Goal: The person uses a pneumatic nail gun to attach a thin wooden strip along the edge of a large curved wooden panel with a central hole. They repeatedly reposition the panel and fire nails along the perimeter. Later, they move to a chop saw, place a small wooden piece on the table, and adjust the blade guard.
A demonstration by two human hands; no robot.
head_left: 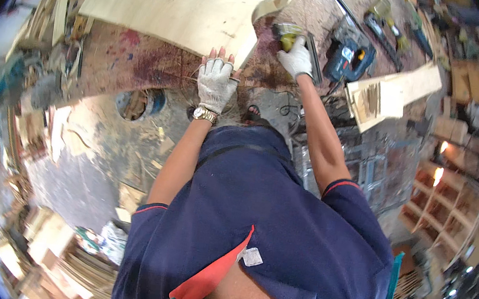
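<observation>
While both arms reach forward, the gloved left hand (217,81) presses flat, fingers extended, on the plywood panel (191,3); the gloved right hand (296,58) closes around a yellow-green power tool (288,34).

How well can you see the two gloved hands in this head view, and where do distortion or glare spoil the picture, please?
In the head view, the left hand on the plywood panel is sharp and evenly lit; the right hand on the yellow power tool is readable too. Fisheye bending curves the wooden plank and the rim goes black. Small lamps glare at right; the left edge washes out.
</observation>
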